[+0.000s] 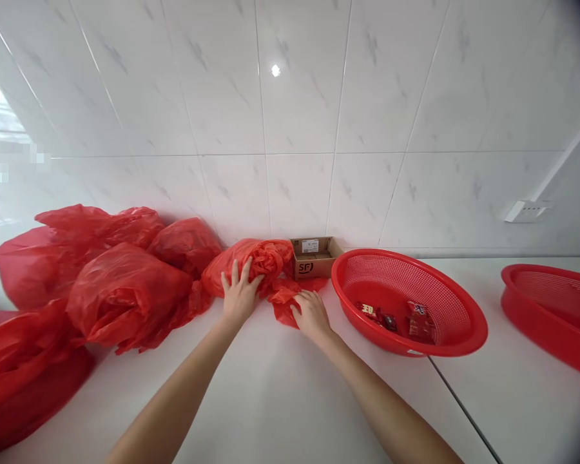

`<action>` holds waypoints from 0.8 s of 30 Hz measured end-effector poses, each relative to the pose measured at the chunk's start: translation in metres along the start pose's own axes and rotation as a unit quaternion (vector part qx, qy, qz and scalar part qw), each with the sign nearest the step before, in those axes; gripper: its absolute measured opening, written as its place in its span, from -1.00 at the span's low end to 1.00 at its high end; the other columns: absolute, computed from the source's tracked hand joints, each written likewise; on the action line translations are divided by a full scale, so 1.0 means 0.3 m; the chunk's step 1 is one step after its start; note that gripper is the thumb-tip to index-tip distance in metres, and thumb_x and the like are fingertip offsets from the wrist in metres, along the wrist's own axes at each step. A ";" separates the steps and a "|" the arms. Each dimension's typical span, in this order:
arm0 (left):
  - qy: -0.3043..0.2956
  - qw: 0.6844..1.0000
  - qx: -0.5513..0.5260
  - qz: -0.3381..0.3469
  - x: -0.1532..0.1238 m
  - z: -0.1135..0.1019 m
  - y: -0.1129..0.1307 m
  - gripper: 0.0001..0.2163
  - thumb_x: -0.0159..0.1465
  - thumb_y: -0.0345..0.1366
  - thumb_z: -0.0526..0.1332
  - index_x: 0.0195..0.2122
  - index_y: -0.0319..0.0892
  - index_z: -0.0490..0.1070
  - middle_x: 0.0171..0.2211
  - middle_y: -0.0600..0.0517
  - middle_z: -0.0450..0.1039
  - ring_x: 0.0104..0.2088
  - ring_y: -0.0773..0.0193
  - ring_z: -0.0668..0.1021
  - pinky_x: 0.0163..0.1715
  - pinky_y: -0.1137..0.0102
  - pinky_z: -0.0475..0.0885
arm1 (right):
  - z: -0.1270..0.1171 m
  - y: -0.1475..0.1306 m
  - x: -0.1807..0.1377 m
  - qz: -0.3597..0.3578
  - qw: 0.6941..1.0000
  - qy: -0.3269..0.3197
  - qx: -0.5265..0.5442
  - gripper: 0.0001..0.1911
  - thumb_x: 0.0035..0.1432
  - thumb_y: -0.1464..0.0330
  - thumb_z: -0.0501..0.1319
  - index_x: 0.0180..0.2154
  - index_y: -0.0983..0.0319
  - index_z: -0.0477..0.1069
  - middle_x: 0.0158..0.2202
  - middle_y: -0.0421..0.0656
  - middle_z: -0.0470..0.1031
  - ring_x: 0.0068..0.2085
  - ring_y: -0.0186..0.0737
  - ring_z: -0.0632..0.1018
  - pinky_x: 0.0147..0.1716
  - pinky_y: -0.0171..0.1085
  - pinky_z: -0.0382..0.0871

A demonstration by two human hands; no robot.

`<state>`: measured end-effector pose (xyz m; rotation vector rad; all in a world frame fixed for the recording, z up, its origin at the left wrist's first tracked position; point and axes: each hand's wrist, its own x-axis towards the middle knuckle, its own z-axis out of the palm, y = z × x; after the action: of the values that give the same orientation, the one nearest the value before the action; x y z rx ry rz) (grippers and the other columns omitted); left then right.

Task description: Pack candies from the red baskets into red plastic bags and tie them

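My left hand (240, 298) rests with fingers spread on the front of a bundled red plastic bag (267, 250); what the bag holds cannot be made out. Just to the right, my right hand (313, 314) has its fingers curled on a loose, crumpled red plastic bag (283, 298) lying flat on the white table (270, 386). Behind this loose bag, against the wall, stands an open cardboard box (319, 265) with "SF" printed on its front. A red perforated plastic basket (410, 258) with several small red wrapped packets (419, 321) inside sits right of my right hand.
Several full red plastic bags (130, 290) are heaped on the left side of the table. A second red basket (551, 322) stands at the far right, cut off by the frame. Marble-patterned tiles (299, 116) cover the wall, with a power socket (526, 211) low on the right.
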<state>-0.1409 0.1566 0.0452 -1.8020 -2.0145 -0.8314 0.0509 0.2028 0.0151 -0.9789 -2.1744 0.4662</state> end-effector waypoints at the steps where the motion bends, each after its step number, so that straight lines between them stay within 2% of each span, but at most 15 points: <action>1: 0.003 1.000 -0.001 -0.013 0.010 -0.004 -0.009 -0.66 0.13 -0.49 0.25 -0.09 -0.01 0.54 0.35 -0.07 0.04 0.36 -0.29 -0.10 0.19 -0.34 -0.26 | -0.033 -0.005 -0.020 0.006 1.000 0.018 0.011 -0.79 0.14 0.49 0.12 -0.22 0.23 0.50 -0.14 0.00 0.56 -0.02 0.00 0.49 0.06 0.01 0.28; 4: 0.025 0.999 -0.012 -0.039 0.007 -0.055 0.008 -0.70 0.20 -0.42 0.22 -0.06 -0.03 0.51 0.38 -0.07 -0.06 0.37 -0.26 -0.15 0.20 -0.32 -0.29 | -0.163 -0.030 -0.081 0.042 0.995 0.064 0.062 -0.72 0.24 0.33 0.06 -0.09 0.25 0.46 -0.21 -0.04 0.56 -0.21 -0.11 0.54 -0.20 -0.14 0.43; 6: 0.050 0.996 -0.050 -0.050 -0.043 -0.113 0.063 -0.72 0.29 -0.28 0.15 0.02 -0.01 0.45 0.40 -0.03 -0.13 0.38 -0.14 -0.15 0.26 -0.21 -0.25 | -0.247 -0.050 -0.115 0.086 0.982 0.085 0.143 -0.62 0.26 0.21 0.07 0.00 0.26 0.42 -0.35 -0.12 0.54 -0.37 -0.18 0.52 -0.37 -0.22 0.42; 7: 0.062 0.993 -0.079 -0.058 -0.083 -0.142 0.102 -0.70 0.33 -0.21 0.09 0.07 0.00 0.39 0.39 -0.03 -0.12 0.38 -0.08 -0.09 0.28 -0.12 -0.13 | -0.279 -0.060 -0.130 0.107 0.972 0.093 0.188 -0.57 0.24 0.17 0.10 0.04 0.25 0.41 -0.39 -0.15 0.52 -0.42 -0.21 0.49 -0.42 -0.25 0.40; 8: 0.058 0.979 -0.186 -0.066 -0.132 -0.166 0.145 -0.68 0.35 -0.20 0.07 0.11 0.02 0.33 0.38 -0.02 -0.06 0.36 0.01 0.02 0.29 0.00 -0.02 | -0.303 -0.071 -0.142 0.126 0.960 0.099 0.229 -0.54 0.22 0.14 0.13 0.07 0.24 0.39 -0.42 -0.17 0.51 -0.44 -0.23 0.48 -0.44 -0.26 0.39; 9: 0.029 0.954 -0.288 -0.079 -0.185 -0.182 0.189 -0.64 0.36 -0.18 0.05 0.17 0.07 0.24 0.34 0.00 0.05 0.33 0.06 0.13 0.27 0.07 0.06 | -0.318 -0.082 -0.153 0.140 0.950 0.100 0.260 -0.51 0.20 0.14 0.16 0.10 0.21 0.38 -0.42 -0.18 0.50 -0.44 -0.24 0.48 -0.44 -0.27 0.39; 11: -0.039 0.912 -0.390 -0.119 -0.291 -0.183 0.273 -0.48 0.28 -0.14 0.17 0.26 0.15 0.09 0.31 0.03 0.10 0.31 0.06 0.16 0.27 0.10 0.08 | -0.325 -0.103 -0.172 0.157 0.936 0.093 0.301 -0.49 0.18 0.13 0.18 0.13 0.17 0.37 -0.36 -0.17 0.53 -0.36 -0.20 0.52 -0.38 -0.25 0.42; 13: -0.087 0.895 -0.405 -0.166 -0.375 -0.147 0.328 -0.30 0.14 -0.19 0.32 0.28 0.17 0.06 0.33 0.03 0.06 0.32 0.01 0.13 0.25 0.09 0.10 | -0.314 -0.120 -0.187 0.171 0.917 0.080 0.351 -0.47 0.17 0.13 0.20 0.15 0.14 0.35 -0.26 -0.14 0.55 -0.24 -0.15 0.54 -0.27 -0.21 0.45; 14: -0.106 0.892 -0.397 -0.190 -0.405 -0.124 0.337 -0.30 0.08 -0.23 0.35 0.25 0.16 0.14 0.32 0.03 0.07 0.31 -0.02 0.15 0.23 0.09 0.13 | -0.308 -0.125 -0.193 0.178 0.904 0.077 0.380 -0.46 0.17 0.13 0.20 0.16 0.12 0.34 -0.20 -0.13 0.55 -0.18 -0.14 0.54 -0.21 -0.19 0.45; 17: -0.148 0.881 -0.374 -0.249 -0.451 -0.083 0.282 -0.66 0.08 -0.29 0.28 -0.09 0.06 0.49 0.16 0.00 0.33 0.14 -0.07 0.38 0.13 0.09 0.26 | -0.315 -0.115 -0.213 0.196 0.860 0.089 0.462 -0.44 0.15 0.15 0.24 0.17 0.10 0.32 -0.05 -0.12 0.52 -0.05 -0.12 0.52 -0.04 -0.14 0.41; 19: -0.154 0.873 -0.369 -0.278 -0.461 -0.104 0.198 -0.84 0.11 -0.29 0.22 -0.29 -0.03 0.54 -0.05 -0.04 0.49 -0.03 -0.05 0.50 0.02 0.10 0.35 | -0.342 -0.085 -0.228 0.202 0.839 0.104 0.494 -0.42 0.14 0.16 0.27 0.18 0.08 0.30 0.01 -0.12 0.50 -0.01 -0.11 0.51 0.01 -0.11 0.39; 20: -0.154 0.866 -0.374 -0.293 -0.464 -0.128 0.155 -0.85 0.11 -0.28 0.20 -0.30 -0.06 0.53 -0.13 -0.05 0.53 -0.11 -0.02 0.54 -0.05 0.13 0.40 | -0.359 -0.067 -0.238 0.204 0.838 0.104 0.495 -0.41 0.14 0.16 0.26 0.19 0.08 0.29 0.02 -0.12 0.49 -0.01 -0.11 0.51 0.01 -0.10 0.39; 22: -0.161 0.825 -0.424 -0.337 -0.478 -0.189 0.085 -0.82 0.13 -0.23 0.21 -0.26 -0.09 0.50 -0.25 -0.03 0.56 -0.24 0.05 0.58 -0.20 0.22 0.45 | -0.394 -0.036 -0.262 0.211 0.866 0.084 0.446 -0.44 0.15 0.14 0.24 0.18 0.08 0.30 0.01 -0.09 0.48 -0.05 -0.07 0.52 -0.05 -0.06 0.43; 24: -0.167 0.741 -0.521 -0.390 -0.501 -0.243 0.056 -0.80 0.14 -0.17 0.26 -0.24 -0.10 0.47 -0.31 0.01 0.57 -0.32 0.12 0.59 -0.28 0.30 0.46 | -0.420 -0.035 -0.294 0.203 0.920 0.069 0.328 -0.52 0.16 0.13 0.22 0.10 0.07 0.38 0.02 -0.07 0.44 -0.09 -0.03 0.51 -0.13 -0.02 0.45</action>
<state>-0.1112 -0.0063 0.0179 -1.4570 -2.9038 -2.4346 0.1778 0.1338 0.0687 -1.0206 -1.5015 1.1914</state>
